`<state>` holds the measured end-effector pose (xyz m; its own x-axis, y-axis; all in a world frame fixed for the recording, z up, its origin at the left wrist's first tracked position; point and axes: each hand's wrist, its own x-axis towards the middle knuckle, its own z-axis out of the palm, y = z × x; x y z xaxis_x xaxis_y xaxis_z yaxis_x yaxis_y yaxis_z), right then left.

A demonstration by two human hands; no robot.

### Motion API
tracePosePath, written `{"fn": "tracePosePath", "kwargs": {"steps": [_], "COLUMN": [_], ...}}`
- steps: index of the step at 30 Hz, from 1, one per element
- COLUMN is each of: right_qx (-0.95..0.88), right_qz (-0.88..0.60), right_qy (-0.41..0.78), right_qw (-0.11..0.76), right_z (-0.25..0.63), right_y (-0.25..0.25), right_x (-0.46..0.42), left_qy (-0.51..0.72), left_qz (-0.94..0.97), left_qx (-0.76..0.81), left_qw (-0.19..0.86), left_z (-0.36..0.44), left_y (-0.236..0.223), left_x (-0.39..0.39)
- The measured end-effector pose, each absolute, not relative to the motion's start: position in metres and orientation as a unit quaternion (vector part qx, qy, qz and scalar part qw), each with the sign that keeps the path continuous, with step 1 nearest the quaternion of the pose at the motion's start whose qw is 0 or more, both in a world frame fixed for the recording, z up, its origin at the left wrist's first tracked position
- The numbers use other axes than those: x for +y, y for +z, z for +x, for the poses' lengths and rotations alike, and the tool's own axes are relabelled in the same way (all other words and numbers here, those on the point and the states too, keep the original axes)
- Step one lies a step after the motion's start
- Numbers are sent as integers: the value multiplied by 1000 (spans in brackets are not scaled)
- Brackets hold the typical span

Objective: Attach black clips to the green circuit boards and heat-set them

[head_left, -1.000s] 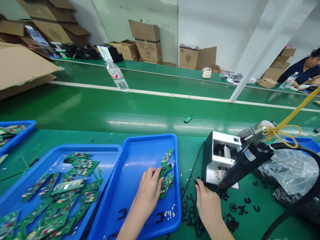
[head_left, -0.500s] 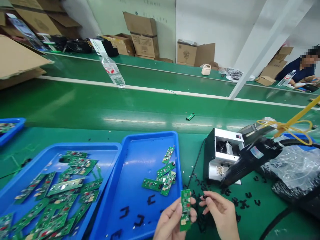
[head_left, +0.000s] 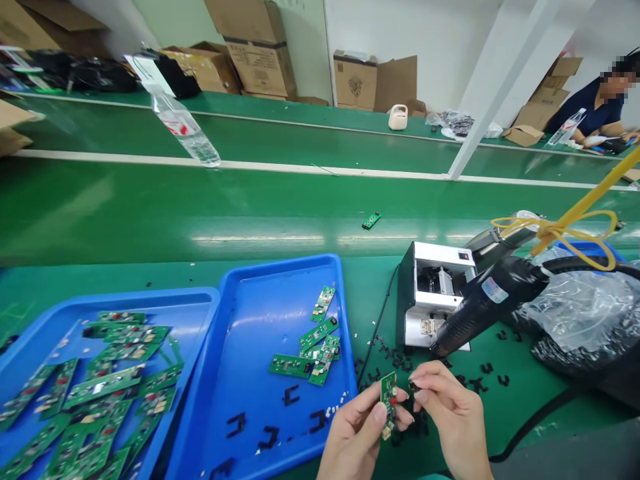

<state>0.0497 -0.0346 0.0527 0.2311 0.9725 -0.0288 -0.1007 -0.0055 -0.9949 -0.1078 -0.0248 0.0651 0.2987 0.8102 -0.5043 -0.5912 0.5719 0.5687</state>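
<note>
My left hand [head_left: 357,437] pinches a small green circuit board [head_left: 388,395] upright at the bottom centre, thumb on its face. Just to its right, my right hand [head_left: 450,417] has thumb and fingers pinched on a small black plastic clip [head_left: 413,387] held close to the board's edge. Both hands hover over loose black clips [head_left: 487,383] on the green bench, just right of the middle blue tray [head_left: 250,313], which holds a few circuit boards [head_left: 310,353] and some black clips.
A second blue tray [head_left: 200,300] at left is full of green boards. A small white-and-black machine [head_left: 433,303] and a black heat gun [head_left: 487,303] with a yellow cord sit at right, beside a plastic bag [head_left: 585,313]. On the conveyor lie a lone board [head_left: 371,220] and a water bottle [head_left: 185,133]. A seated person [head_left: 597,107] is far right.
My left hand lifted a board out of the middle tray and turned it upright in front of me. My right hand left the bench by the machine and closed in on the board.
</note>
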Motion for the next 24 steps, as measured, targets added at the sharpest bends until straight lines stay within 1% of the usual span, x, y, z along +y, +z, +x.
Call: {"fn": "tracePosePath", "kwargs": {"steps": [3, 7, 11, 15, 24], "right_qx": [-391, -319, -267, -245, -234], "right_qz": [-536, -559, -579, -587, -589], "right_qy": [474, 484, 531, 571, 590], "right_qw": [579, 593, 557, 520, 500], "right_z": [49, 45, 33, 21, 21], "right_y": [53, 51, 48, 50, 56], "right_x": [-34, -36, -44, -46, -40], "left_qy": [471, 529, 575, 592, 589], "left_qz": [120, 61, 51, 39, 60], "left_qx": [409, 415, 417, 403, 396], "left_qw": [772, 738, 702, 697, 702], "left_z": [-105, -102, -102, -103, -105], "left_y": [59, 58, 61, 65, 64], "left_x": [-28, -30, -28, -28, -33]}}
